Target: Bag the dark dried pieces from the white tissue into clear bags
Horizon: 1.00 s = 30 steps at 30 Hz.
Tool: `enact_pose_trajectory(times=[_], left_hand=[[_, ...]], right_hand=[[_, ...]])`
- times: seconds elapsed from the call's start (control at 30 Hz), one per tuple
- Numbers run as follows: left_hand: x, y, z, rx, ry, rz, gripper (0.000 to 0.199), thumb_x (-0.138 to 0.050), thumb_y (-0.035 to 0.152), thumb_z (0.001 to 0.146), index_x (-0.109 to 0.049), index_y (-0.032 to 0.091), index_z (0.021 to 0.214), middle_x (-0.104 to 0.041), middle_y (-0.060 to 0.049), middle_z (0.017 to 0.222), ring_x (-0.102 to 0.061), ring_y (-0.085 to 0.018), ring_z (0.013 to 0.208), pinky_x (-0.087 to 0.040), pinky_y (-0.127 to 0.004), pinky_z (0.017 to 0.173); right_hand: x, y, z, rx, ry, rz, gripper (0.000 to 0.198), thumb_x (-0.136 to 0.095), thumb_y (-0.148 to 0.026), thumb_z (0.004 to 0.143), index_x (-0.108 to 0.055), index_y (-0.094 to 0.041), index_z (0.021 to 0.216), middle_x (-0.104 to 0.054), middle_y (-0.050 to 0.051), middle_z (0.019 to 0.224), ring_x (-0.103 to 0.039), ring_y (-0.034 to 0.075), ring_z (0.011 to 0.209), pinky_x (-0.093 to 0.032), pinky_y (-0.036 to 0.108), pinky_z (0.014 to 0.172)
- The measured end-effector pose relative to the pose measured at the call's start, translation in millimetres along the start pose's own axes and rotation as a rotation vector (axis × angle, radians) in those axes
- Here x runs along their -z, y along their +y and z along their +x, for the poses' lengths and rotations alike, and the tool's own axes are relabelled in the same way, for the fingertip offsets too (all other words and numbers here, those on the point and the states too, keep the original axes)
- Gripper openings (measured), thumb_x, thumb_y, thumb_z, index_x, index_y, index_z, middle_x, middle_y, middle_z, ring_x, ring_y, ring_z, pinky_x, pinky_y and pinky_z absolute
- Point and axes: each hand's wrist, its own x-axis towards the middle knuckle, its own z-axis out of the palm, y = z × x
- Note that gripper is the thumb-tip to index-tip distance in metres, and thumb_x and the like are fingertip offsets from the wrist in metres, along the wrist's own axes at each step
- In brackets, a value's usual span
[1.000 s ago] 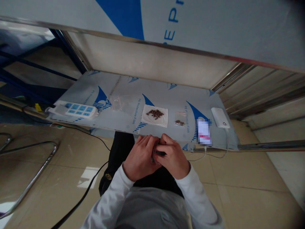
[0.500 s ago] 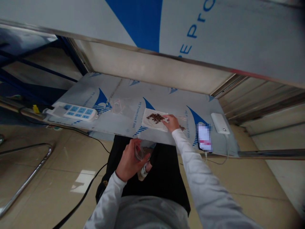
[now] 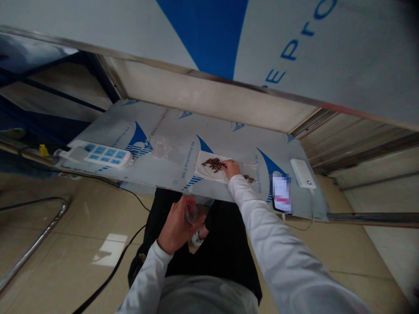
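Note:
My left hand [image 3: 176, 224] is held over my lap, just off the front edge of the shelf. Its fingers curl round a small clear plastic bag [image 3: 190, 213], whose mouth gapes. On a white sheet [image 3: 204, 173] lies a pile of small dark brown pieces [image 3: 212, 164], too small to name. My right hand [image 3: 231, 168] touches the right side of this pile with fingertips pinched together; what is between them is hidden. Beside that hand on the right, another clear bag [image 3: 250, 168] lies flat, with several brown pieces [image 3: 249, 179] at it.
Film-covered shelf [image 3: 176, 126] carries a power strip [image 3: 106, 156] on the left and clear plastic bags [image 3: 163, 148] nearby. A phone [image 3: 280, 193] and a white power bank [image 3: 303, 173] with a cable lie on the right. A panel [image 3: 131, 26] overhangs the back.
My right hand has moved slightly left and lower over the pile, its fingers closing in. The bag's mouth in my left hand has turned a little. My view has shifted slightly.

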Motion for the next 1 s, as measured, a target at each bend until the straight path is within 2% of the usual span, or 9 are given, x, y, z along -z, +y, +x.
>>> enact_pose_trajectory(times=[0.27,0.43,0.53,0.6,0.7,0.77,0.83,0.9,1.0], left_hand=[[0.9,-2.0,0.4,-0.015,0.022,0.021,0.032,-0.067,0.028,0.072,-0.046,0.021,0.096,-0.06,0.001,0.079,-0.061,-0.017,0.072,-0.047,-0.033,0.069],[1.5,-4.2,3.7,0.021,0.011,-0.035,0.033,-0.066,0.027,0.073,-0.045,0.021,0.098,-0.06,0.0,0.082,-0.061,-0.017,0.075,-0.047,-0.032,0.07],[0.1,-4.3,11.0,0.052,0.027,-0.092,0.033,-0.066,0.03,0.074,-0.045,0.021,0.098,-0.06,0.0,0.082,-0.06,-0.017,0.075,-0.046,-0.031,0.07],[-1.9,-1.3,19.7,0.055,0.057,-0.134,0.032,-0.065,0.031,0.074,-0.045,0.021,0.096,-0.059,-0.001,0.082,-0.06,-0.017,0.075,-0.046,-0.03,0.07],[-6.0,9.4,35.6,0.02,0.119,-0.197,0.032,-0.066,0.03,0.073,-0.045,0.02,0.095,-0.058,-0.001,0.082,-0.059,-0.016,0.077,-0.045,-0.029,0.072],[-8.6,19.6,44.3,-0.016,0.152,-0.235,0.033,-0.067,0.029,0.072,-0.045,0.02,0.095,-0.058,0.0,0.083,-0.058,-0.015,0.077,-0.045,-0.029,0.074],[-10.0,30.3,48.9,-0.042,0.177,-0.275,0.032,-0.067,0.027,0.072,-0.045,0.02,0.095,-0.058,-0.001,0.084,-0.057,-0.015,0.077,-0.045,-0.029,0.074],[-9.5,39.8,49.3,-0.058,0.176,-0.32,0.032,-0.066,0.024,0.072,-0.045,0.02,0.095,-0.058,-0.002,0.086,-0.057,-0.015,0.077,-0.045,-0.029,0.072],[-5.6,49.5,45.2,-0.066,0.152,-0.357,0.031,-0.065,0.022,0.071,-0.044,0.02,0.094,-0.059,-0.002,0.085,-0.058,-0.016,0.077,-0.044,-0.028,0.069]], right_hand=[[5.8,-0.3,-2.8,-0.048,0.056,0.091,0.021,-0.064,-0.009,0.075,-0.076,-0.022,0.087,-0.075,0.007,0.091,-0.067,0.022,0.091,-0.048,0.034,0.089],[8.5,1.4,-0.6,-0.071,0.152,0.263,0.018,-0.064,-0.008,0.071,-0.076,-0.02,0.076,-0.076,0.007,0.082,-0.07,0.022,0.083,-0.052,0.036,0.085],[22.3,-4.5,-7.7,-0.071,0.214,0.397,0.013,-0.064,-0.014,0.072,-0.075,-0.018,0.078,-0.076,0.006,0.08,-0.071,0.022,0.077,-0.055,0.036,0.079],[39.0,-17.3,-23.4,-0.059,0.244,0.474,0.015,-0.065,-0.02,0.074,-0.075,-0.016,0.084,-0.076,0.008,0.083,-0.071,0.021,0.076,-0.056,0.034,0.077],[70.3,-50.2,-65.9,-0.003,0.227,0.633,0.024,-0.066,-0.031,0.077,-0.074,-0.016,0.094,-0.076,0.007,0.088,-0.071,0.018,0.075,-0.058,0.03,0.073],[89.9,-75.2,-99.5,0.047,0.129,0.898,0.026,-0.069,-0.033,0.075,-0.073,-0.018,0.095,-0.076,0.006,0.085,-0.071,0.018,0.072,-0.058,0.029,0.069],[104.8,-96.3,-128.4,0.088,0.05,1.003,0.021,-0.071,-0.031,0.075,-0.074,-0.019,0.092,-0.075,0.005,0.086,-0.071,0.018,0.075,-0.058,0.029,0.071],[113.6,-110.0,-147.3,0.131,0.022,0.987,0.017,-0.071,-0.028,0.076,-0.074,-0.021,0.091,-0.075,0.004,0.089,-0.071,0.018,0.08,-0.057,0.028,0.075],[118.3,-117.9,-158.0,0.194,0.028,0.873,0.014,-0.069,-0.024,0.078,-0.074,-0.023,0.091,-0.075,0.002,0.09,-0.07,0.017,0.08,-0.055,0.027,0.077]])
